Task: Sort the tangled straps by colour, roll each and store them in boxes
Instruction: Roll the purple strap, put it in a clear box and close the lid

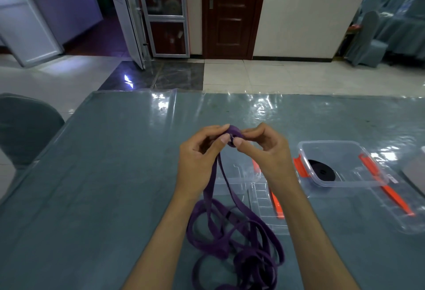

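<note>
Tabletop (103, 174) bears clear box (345, 181) holding black rolled strap (322, 171).

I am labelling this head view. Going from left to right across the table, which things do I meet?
Grey chair → left hand → purple roll → right hand → clear box with black roll → orange clip.

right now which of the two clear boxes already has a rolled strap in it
The right-hand box, beside the right hand: a black roll lies in it. The other box, under the hands, shows no roll inside.
</note>
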